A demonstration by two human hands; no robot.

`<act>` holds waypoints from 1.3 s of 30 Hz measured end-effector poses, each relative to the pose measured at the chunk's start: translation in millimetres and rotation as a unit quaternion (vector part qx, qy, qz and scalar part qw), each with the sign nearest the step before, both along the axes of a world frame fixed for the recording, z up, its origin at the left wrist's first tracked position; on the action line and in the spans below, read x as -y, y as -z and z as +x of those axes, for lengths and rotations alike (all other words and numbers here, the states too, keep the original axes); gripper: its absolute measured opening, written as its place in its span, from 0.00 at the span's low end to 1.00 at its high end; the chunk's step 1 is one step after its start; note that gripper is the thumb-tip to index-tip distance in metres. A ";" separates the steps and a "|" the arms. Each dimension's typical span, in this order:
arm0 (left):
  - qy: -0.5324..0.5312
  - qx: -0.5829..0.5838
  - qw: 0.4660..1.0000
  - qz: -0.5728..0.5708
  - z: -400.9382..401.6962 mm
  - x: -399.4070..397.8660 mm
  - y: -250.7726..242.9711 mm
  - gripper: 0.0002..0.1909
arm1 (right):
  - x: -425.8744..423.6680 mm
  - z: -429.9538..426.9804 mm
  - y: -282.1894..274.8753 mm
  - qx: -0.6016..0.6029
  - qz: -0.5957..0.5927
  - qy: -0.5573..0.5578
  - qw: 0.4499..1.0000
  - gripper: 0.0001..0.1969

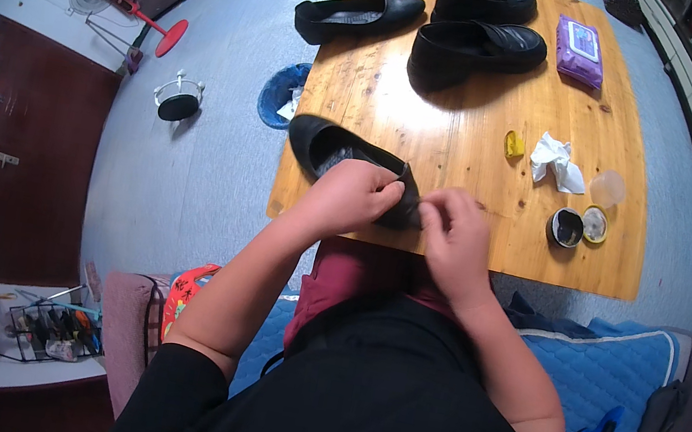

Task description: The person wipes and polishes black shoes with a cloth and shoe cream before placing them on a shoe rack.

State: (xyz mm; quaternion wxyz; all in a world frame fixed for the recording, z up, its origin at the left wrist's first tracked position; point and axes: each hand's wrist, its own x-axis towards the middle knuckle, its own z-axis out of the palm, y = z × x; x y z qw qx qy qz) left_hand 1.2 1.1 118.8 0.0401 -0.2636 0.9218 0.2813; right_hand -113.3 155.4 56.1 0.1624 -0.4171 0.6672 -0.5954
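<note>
A black slip-on shoe [311, 138] lies near the front edge of the wooden table [489, 151], its toe to the left. My left hand [360, 194] grips the shoe's side close to the heel. At the heel end, my right hand [455, 225] has thumb and fingertips pinched together against or beside the dark material; whether it holds anything is hard to tell. To the right stands an uncapped round tin of dark polish [566, 228], with a round lid [594, 224] beside it. Behind these are a crumpled white tissue [557, 161] and a small yellow object [513, 145].
Towards the table's back are a black flat shoe [360, 16], two black loafers [475, 55] and a purple wet-wipe pack [580, 52]. A clear plastic cup or cap [608, 188] lies at the right. A blue-lined waste bin [280, 97] stands at the table's left edge.
</note>
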 end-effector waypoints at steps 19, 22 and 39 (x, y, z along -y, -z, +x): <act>0.025 -0.159 0.977 -0.143 -36.8 -23.7 4.0 0.11 | -26.9 -28.6 -6.4 0.058 -0.045 0.073 0.995 0.02; 0.090 -0.100 0.976 -0.172 -52.6 -24.2 -6.6 0.14 | -30.3 -35.8 -5.7 0.058 -0.044 0.081 0.994 0.01; -0.040 -0.042 0.906 -0.419 -58.8 251.7 51.5 0.18 | -52.8 -45.2 -6.2 0.078 -0.001 0.060 0.995 0.02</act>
